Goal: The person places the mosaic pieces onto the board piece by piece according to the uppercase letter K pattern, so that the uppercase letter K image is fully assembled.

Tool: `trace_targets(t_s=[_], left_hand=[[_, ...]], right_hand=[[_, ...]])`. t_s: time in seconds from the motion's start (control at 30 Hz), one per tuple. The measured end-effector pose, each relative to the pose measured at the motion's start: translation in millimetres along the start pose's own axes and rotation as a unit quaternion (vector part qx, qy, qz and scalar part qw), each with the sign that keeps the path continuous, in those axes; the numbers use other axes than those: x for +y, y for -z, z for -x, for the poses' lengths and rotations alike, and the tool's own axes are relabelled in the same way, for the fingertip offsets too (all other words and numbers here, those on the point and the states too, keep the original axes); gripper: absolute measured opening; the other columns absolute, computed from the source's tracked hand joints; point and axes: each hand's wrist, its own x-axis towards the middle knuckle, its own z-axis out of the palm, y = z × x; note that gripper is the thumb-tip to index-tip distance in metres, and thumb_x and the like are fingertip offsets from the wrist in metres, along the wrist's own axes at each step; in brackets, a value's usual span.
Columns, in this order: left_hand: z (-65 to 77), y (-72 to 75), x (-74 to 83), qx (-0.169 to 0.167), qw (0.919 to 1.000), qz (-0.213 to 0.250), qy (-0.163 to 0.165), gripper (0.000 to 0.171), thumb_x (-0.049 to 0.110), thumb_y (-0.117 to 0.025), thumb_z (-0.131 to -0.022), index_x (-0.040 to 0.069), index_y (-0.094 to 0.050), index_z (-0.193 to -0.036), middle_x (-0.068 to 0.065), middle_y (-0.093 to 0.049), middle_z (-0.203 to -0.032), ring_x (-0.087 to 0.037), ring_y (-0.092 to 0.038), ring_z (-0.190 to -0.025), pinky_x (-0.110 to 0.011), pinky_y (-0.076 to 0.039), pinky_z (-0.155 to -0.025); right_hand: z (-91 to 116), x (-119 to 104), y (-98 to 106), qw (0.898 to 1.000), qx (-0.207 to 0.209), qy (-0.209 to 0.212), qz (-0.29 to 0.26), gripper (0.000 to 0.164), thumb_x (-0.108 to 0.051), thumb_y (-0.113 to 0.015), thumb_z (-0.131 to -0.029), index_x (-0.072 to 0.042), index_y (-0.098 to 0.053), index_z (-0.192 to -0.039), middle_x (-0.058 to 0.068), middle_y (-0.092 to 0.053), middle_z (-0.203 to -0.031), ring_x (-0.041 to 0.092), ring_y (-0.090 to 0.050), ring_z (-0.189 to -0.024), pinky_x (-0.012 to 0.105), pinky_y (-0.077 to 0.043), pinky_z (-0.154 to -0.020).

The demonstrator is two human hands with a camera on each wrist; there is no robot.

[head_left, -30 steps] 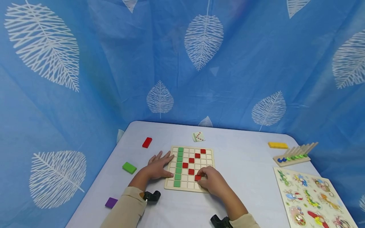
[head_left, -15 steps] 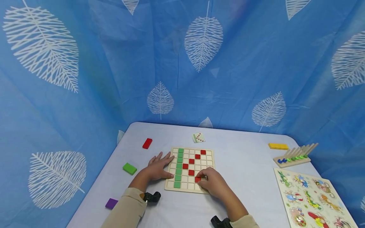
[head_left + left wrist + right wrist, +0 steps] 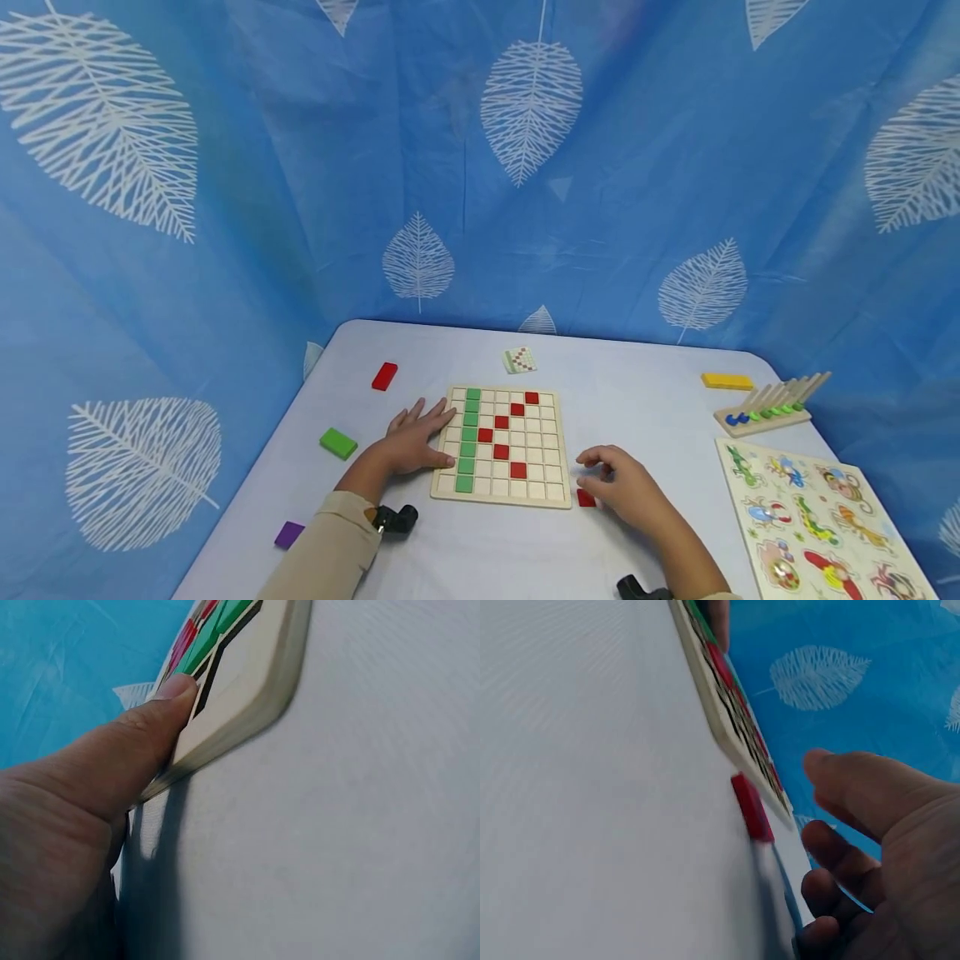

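A wooden grid board lies on the table, with a column of green tiles and several red tiles in its cells. My left hand rests on the board's left edge, fingers spread; the left wrist view shows its thumb on the rim area. Off the board's right side is my right hand, its fingers loosely bent and apart, holding nothing. Just beside its fingertips a loose red tile lies on the tablecloth. The right wrist view shows a gap between that tile and the fingers.
A small pattern card lies behind the board. At left are a red block, a green block and a purple block. A yellow block, a pegged bead stand and an animal puzzle board occupy the right.
My right hand has left the red tile at the board's lower right and moved right, off the board. That tile stays in its cell. The left hand keeps its place.
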Motion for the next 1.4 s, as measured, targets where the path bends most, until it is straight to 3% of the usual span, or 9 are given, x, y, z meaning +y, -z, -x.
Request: trace_targets(t_s=[0.17, 0.27, 0.5, 0.83, 1.1, 1.2, 1.4], left_hand=[[0.0, 0.2, -0.4, 0.003, 1.0000, -0.001, 0.002, 0.099, 0.055, -0.085, -0.080, 0.034, -0.036, -0.164, 0.003, -0.019, -0.176, -0.033, 0.002, -0.164, -0.060, -0.002, -0.130], [-0.3, 0.2, 0.6, 0.004, 1.0000, 0.001, 0.006, 0.099, 0.054, -0.085, -0.081, 0.034, -0.036, -0.164, 0.004, -0.019, -0.176, -0.033, 0.002, -0.164, -0.060, -0.001, -0.130], [0.6, 2.3, 3.7, 0.005, 1.0000, -0.002, 0.005, 0.099, 0.053, -0.086, -0.080, 0.033, -0.037, -0.164, 0.003, -0.020, -0.176, -0.033, 0.001, -0.164, -0.060, -0.002, -0.130], [1.5, -0.4, -0.9, 0.005, 1.0000, -0.001, 0.003, 0.098, 0.052, -0.086, -0.081, 0.033, -0.037, -0.164, 0.003, -0.020, -0.176, -0.033, 0.000, -0.164, -0.060, -0.003, -0.130], [1.7, 3.9, 0.4, -0.006, 0.9999, -0.007, 0.007, 0.099, 0.054, -0.085, -0.081, 0.034, -0.036, -0.164, 0.003, -0.019, -0.176, -0.033, 0.001, -0.164, -0.058, -0.003, -0.131], [2.3, 6.3, 1.0, -0.009, 0.9999, -0.007, 0.008, 0.098, 0.053, -0.085, -0.081, 0.034, -0.035, -0.164, 0.003, -0.018, -0.176, -0.033, 0.002, -0.164, -0.058, -0.003, -0.131], [3.3, 8.2, 3.8, -0.006, 1.0000, 0.005, 0.001, 0.098, 0.052, -0.087, -0.081, 0.032, -0.038, -0.163, 0.001, -0.021, -0.176, -0.034, 0.000, -0.164, -0.059, -0.003, -0.131]], right_hand=[[13.6, 14.2, 7.9, 0.998, -0.054, 0.020, 0.029, 0.033, -0.027, -0.090, -0.082, -0.024, -0.073, -0.111, -0.007, -0.065, -0.108, 0.014, -0.052, -0.092, 0.029, -0.046, -0.079], [18.5, 16.5, 8.7, 0.996, -0.066, 0.042, 0.046, 0.034, -0.025, -0.090, -0.081, -0.026, -0.072, -0.110, -0.007, -0.063, -0.109, 0.014, -0.052, -0.094, 0.029, -0.047, -0.082], [20.8, 15.5, 8.6, 0.995, -0.060, 0.047, 0.060, 0.025, -0.020, -0.086, -0.085, -0.033, -0.073, -0.102, -0.011, -0.062, -0.106, 0.012, -0.053, -0.096, 0.028, -0.048, -0.086], [21.4, 16.2, 2.5, 0.996, -0.050, 0.042, 0.060, 0.024, -0.018, -0.084, -0.085, -0.033, -0.071, -0.097, -0.013, -0.061, -0.103, 0.011, -0.052, -0.094, 0.027, -0.047, -0.084], [16.9, -1.4, -8.0, 1.000, -0.002, 0.012, 0.024, 0.021, -0.015, -0.085, -0.085, -0.024, -0.071, -0.098, -0.009, -0.061, -0.093, 0.011, -0.051, -0.082, 0.026, -0.042, -0.069], [14.5, -14.9, -17.5, 1.000, 0.002, 0.028, 0.009, 0.021, -0.016, -0.085, -0.086, -0.024, -0.071, -0.099, -0.010, -0.062, -0.095, 0.011, -0.052, -0.082, 0.025, -0.043, -0.069], [8.1, -34.5, -37.1, 0.996, -0.034, 0.080, 0.015, 0.021, -0.017, -0.084, -0.086, -0.023, -0.071, -0.102, -0.010, -0.061, -0.096, 0.011, -0.053, -0.085, 0.025, -0.045, -0.072]])
